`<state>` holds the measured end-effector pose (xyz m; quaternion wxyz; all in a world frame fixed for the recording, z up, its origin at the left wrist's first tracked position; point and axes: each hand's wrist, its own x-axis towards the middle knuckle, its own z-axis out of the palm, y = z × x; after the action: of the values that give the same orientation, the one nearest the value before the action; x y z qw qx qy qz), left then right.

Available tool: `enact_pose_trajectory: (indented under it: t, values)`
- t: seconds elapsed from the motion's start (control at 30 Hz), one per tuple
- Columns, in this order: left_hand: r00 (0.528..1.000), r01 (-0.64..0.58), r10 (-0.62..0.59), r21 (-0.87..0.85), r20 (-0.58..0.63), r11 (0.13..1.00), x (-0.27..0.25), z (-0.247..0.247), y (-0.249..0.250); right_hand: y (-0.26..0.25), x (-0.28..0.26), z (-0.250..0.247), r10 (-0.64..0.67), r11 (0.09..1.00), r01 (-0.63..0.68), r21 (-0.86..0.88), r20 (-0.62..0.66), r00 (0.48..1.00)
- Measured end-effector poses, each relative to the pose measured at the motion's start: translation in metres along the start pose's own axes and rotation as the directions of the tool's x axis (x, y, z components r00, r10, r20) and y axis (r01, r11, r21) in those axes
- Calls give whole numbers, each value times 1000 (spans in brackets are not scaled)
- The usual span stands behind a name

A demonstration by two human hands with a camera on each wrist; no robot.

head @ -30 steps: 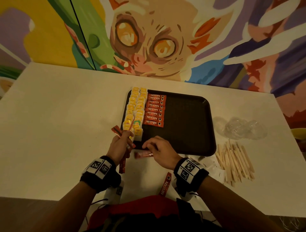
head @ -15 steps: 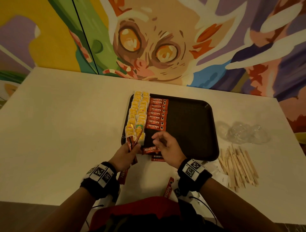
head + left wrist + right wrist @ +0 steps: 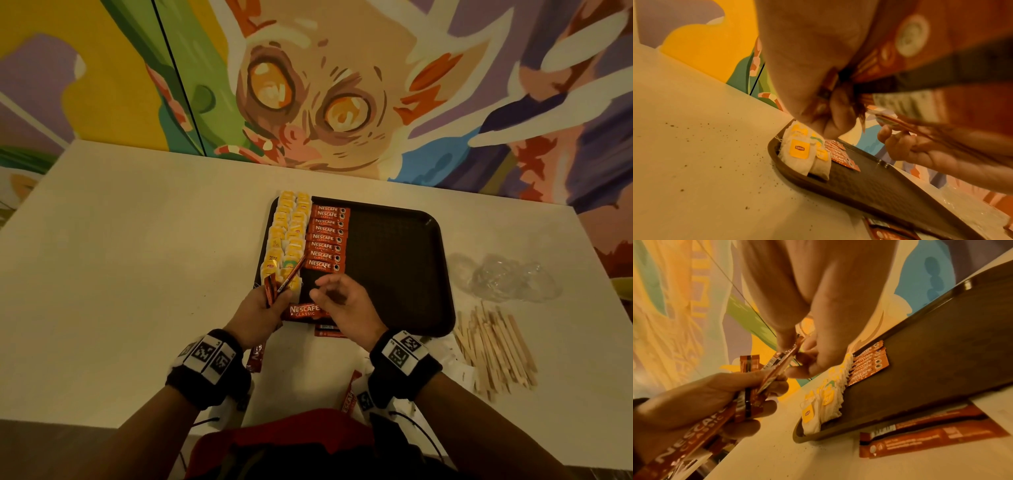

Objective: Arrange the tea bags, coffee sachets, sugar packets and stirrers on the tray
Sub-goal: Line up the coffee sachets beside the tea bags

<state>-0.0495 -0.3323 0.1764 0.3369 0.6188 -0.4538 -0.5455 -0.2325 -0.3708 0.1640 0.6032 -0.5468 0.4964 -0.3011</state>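
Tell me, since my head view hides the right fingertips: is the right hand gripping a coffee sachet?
Observer: Yes. The right wrist view shows the right hand pinching the tip of one sachet that sticks out of the bundle gripped in the left hand.
Operator: Is the table left of the tray clean?
Observer: No. The left wrist view shows dark specks scattered on the table beside the tray.

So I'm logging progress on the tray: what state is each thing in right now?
Tea bags: two columns along the tray's left side.
Coffee sachets: one column beside them.
Tray: right half bare.
Stirrers: heaped on the table.
Left hand: gripping several sachets.
Right hand: pinching one of those sachets.
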Motion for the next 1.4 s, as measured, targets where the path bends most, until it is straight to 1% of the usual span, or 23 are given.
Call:
enact_pose_trajectory:
  t: [0.07, 0.13, 0.2, 0.27, 0.37, 0.43, 0.5, 0.57, 0.63, 0.7, 0.9, 0.97, 1.03, 1.1, 1.13, 1.27, 1.33, 1.4]
  values:
    - [999, -14, 14, -11, -45, 1000, 1, 0, 0, 2, -1, 0, 24, 1000, -24, 3, 9, 1000]
    - [998, -5, 3, -41, -69, 999, 2, 0, 0, 6, -1, -2, 23, 999, -24, -37, -34, 999]
    - [999, 24, -27, -61, -46, 998, 1, 2, 2, 8, 0, -3, 27, 999, -29, -23, -100, 995]
    - [999, 42, -43, -36, -11, 998, -1, 3, 2, 8, 2, -3, 18, 1000, -20, -16, -158, 987]
    - [999, -14, 12, 59, 30, 998, -1, 4, -1, 8, 4, -3, 24, 999, -19, 26, -204, 979]
    - [998, -51, 47, 107, 37, 993, 1, 4, -4, 6, 4, -2, 38, 997, -23, 68, -222, 974]
    - [997, -81, 79, 114, 22, 990, 3, 3, -5, 2, 3, -1, 75, 988, -45, 150, -202, 976]
    - [995, -98, 99, 94, -2, 991, 6, 1, -6, 1, 2, -1, 140, 965, -105, 240, -137, 981]
    - [994, -102, 104, 76, -24, 992, 9, -2, -9, 1, 1, -2, 194, 947, -165, 277, -81, 978]
    - [994, -103, 105, 66, -28, 993, 10, -4, -12, 3, 1, -4, 214, 938, -188, 293, -59, 975]
    - [995, -81, 82, 18, -64, 997, 11, 0, -10, 2, 7, -6, 242, 923, -212, 320, -57, 969]
    - [993, -64, 63, -7, -100, 998, 11, 1, -12, 3, 10, -6, 240, 933, -205, 296, -84, 967]
    - [990, -38, 33, -37, -136, 999, 11, 0, -15, 6, 15, -8, 244, 943, -202, 264, -142, 959]
    - [987, -12, 1, -65, -159, 998, 11, -4, -16, 11, 22, -13, 278, 943, -223, 247, -220, 935]
    - [986, -3, -10, -76, -165, 997, 11, -6, -17, 15, 27, -16, 309, 938, -248, 244, -259, 915]
    - [986, 7, -21, -87, -162, 996, 9, -11, -18, 29, 48, -22, 435, 900, -374, 225, -398, 808]
    - [987, 10, -24, -89, -161, 996, 7, -12, -19, 31, 56, -22, 466, 884, -420, 204, -444, 765]
    - [987, 11, -27, -96, -160, 995, 6, -13, -19, 33, 62, -20, 488, 869, -463, 175, -455, 745]
